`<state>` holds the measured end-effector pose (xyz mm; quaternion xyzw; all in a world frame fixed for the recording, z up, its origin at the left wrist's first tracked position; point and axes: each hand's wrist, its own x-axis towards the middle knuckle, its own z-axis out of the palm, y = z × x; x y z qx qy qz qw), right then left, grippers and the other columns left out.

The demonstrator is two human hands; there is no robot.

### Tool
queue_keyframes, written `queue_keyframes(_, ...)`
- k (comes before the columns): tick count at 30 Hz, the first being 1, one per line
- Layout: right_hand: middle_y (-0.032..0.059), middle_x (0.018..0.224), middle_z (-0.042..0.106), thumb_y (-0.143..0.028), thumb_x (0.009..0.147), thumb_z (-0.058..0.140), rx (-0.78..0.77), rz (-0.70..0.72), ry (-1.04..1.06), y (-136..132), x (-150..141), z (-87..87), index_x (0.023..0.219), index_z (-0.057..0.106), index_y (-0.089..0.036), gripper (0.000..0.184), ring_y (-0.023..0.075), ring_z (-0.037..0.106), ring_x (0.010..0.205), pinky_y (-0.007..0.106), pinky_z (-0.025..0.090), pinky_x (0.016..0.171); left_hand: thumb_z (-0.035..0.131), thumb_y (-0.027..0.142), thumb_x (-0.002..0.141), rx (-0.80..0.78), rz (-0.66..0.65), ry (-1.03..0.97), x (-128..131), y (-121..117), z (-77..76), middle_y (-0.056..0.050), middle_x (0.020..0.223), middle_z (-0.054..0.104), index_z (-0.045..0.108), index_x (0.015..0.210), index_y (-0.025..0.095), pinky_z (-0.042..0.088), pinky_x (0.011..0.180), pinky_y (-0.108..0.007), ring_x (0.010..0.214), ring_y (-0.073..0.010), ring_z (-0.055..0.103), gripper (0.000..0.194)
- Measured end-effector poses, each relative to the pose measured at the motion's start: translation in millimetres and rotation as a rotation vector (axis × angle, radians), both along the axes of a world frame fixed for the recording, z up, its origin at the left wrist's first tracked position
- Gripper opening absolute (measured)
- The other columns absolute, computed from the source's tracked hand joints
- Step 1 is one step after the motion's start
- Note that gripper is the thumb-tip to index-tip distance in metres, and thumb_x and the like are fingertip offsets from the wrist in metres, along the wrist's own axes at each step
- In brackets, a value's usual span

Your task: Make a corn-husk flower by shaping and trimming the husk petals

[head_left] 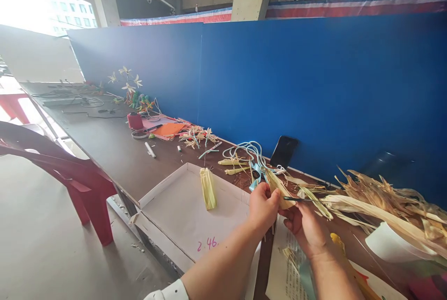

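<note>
My left hand (264,204) pinches a pale yellow corn husk (277,183) between thumb and fingers above the right edge of the white box lid. Close beside it, my right hand (307,228) is closed on a thin dark tool (297,199), which lies across the husk's lower part. I cannot make out what kind of tool it is, since the fingers cover much of it. A folded bundle of green-yellow husk (208,189) lies inside the white box lid (164,182). Light blue ribbon (256,174) sits just beyond my left hand.
A phone (284,151) leans on the blue partition (314,90). Dried husks (391,197) and a white bowl (394,244) are at right. Printed paper (279,267) lies below my hands. Husk flowers (199,136), orange paper (168,129) and a red thread spool (135,121) stand leftward; a red chair (94,197) adjoins the table.
</note>
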<state>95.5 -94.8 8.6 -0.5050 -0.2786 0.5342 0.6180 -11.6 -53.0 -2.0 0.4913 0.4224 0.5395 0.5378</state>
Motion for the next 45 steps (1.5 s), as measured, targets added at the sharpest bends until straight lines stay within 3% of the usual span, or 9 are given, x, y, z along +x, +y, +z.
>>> queue_keyframes(5, 0.0018, 0.077, 0.070, -0.037, 0.071, 0.064, -0.025, -0.067, 0.049, -2.2, 14.3, 0.2, 0.109, 0.069, -0.034, 0.039, 0.0164, 0.056, 0.059, 0.028, 0.040, 0.048, 0.053, 0.028, 0.077, -0.015, 0.124, 0.027, -4.3, 6.1, -1.6, 0.003, 0.064, 0.048, 0.048, 0.069, 0.018, 0.032, 0.056, -0.023, 0.061, -0.0103, 0.042, 0.013)
queue_keyframes(11, 0.0010, 0.075, 0.068, -0.045, 0.073, 0.065, -0.087, -0.039, 0.002, -5.4, 17.4, 1.6, 0.106, 0.070, -0.031, 0.036, 0.0173, 0.054, 0.065, 0.031, 0.044, 0.062, 0.052, 0.027, 0.077, -0.011, 0.186, 0.079, -8.8, 7.5, -0.2, 0.001, 0.068, 0.054, 0.050, 0.070, 0.018, 0.033, 0.058, -0.024, 0.063, -0.0114, 0.046, 0.012)
queue_keyframes(16, 0.0043, 0.076, 0.068, -0.070, 0.074, 0.052, -0.128, -0.020, -0.012, -6.7, 10.1, 9.0, 0.099, 0.072, -0.028, 0.053, 0.0204, 0.056, 0.073, 0.033, 0.044, 0.069, 0.053, 0.028, 0.078, 0.008, 0.197, 0.188, -9.9, 6.0, -1.0, 0.001, 0.069, 0.056, 0.053, 0.074, 0.019, 0.032, 0.058, -0.024, 0.063, -0.0120, 0.048, 0.010)
queue_keyframes(20, 0.0049, 0.088, 0.070, -0.077, 0.075, 0.042, -0.120, 0.013, -0.007, -7.9, 11.4, 9.3, 0.101, 0.071, -0.027, 0.063, 0.0197, 0.057, 0.076, 0.031, 0.044, 0.064, 0.053, 0.029, 0.078, 0.005, 0.183, 0.274, -11.1, 3.1, 2.2, 0.001, 0.067, 0.056, 0.051, 0.072, 0.019, 0.030, 0.057, -0.024, 0.062, -0.0119, 0.047, 0.011)
queue_keyframes(26, 0.0049, 0.085, 0.068, -0.054, 0.079, 0.060, -0.033, 0.024, 0.099, -9.6, 12.1, 11.1, 0.104, 0.070, -0.024, 0.040, 0.0170, 0.058, 0.071, 0.025, 0.042, 0.053, 0.054, 0.028, 0.079, 0.027, 0.170, 0.280, -11.5, 0.7, 4.8, 0.002, 0.064, 0.054, 0.049, 0.068, 0.019, 0.028, 0.057, -0.024, 0.060, -0.0118, 0.044, 0.014)
queue_keyframes(31, 0.0019, 0.084, 0.066, -0.042, 0.075, 0.069, 0.029, 0.043, 0.160, -12.8, 7.8, 16.3, 0.109, 0.068, -0.026, 0.038, 0.0157, 0.058, 0.073, 0.022, 0.046, 0.053, 0.055, 0.024, 0.077, 0.065, 0.165, 0.253, -11.5, 0.5, 3.8, 0.001, 0.065, 0.054, 0.052, 0.068, 0.019, 0.027, 0.057, -0.024, 0.060, -0.0116, 0.042, 0.011)
queue_keyframes(37, -0.0046, 0.077, 0.067, -0.025, 0.065, 0.079, 0.072, -0.036, -0.003, -13.6, 6.8, 12.5, 0.104, 0.069, -0.030, 0.040, 0.0098, 0.052, 0.058, 0.019, 0.039, 0.044, 0.054, 0.022, 0.078, 0.151, 0.166, 0.346, -11.0, -1.1, 3.4, 0.000, 0.072, 0.055, 0.054, 0.070, 0.019, 0.028, 0.061, -0.025, 0.066, -0.0124, 0.044, 0.009)
queue_keyframes(41, -0.0022, 0.086, 0.073, -0.026, 0.063, 0.078, 0.035, -0.116, -0.207, -11.4, 5.6, 11.4, 0.103, 0.069, -0.031, 0.042, 0.0182, 0.063, 0.073, 0.024, 0.042, 0.052, 0.054, 0.023, 0.079, 0.186, 0.175, 0.341, -10.7, -2.0, 3.5, 0.000, 0.072, 0.054, 0.053, 0.070, 0.019, 0.028, 0.061, -0.025, 0.066, -0.0124, 0.044, 0.010)
queue_keyframes(45, -0.0029, 0.083, 0.074, -0.020, 0.055, 0.082, 0.121, -0.220, -0.344, -7.6, 5.5, 8.1, 0.099, 0.067, -0.032, 0.048, 0.0227, 0.066, 0.083, 0.029, 0.047, 0.066, 0.055, 0.023, 0.079, 0.190, 0.185, 0.325, -11.9, -2.8, 5.5, 0.000, 0.073, 0.055, 0.054, 0.070, 0.019, 0.029, 0.062, -0.025, 0.067, -0.0127, 0.045, 0.010)
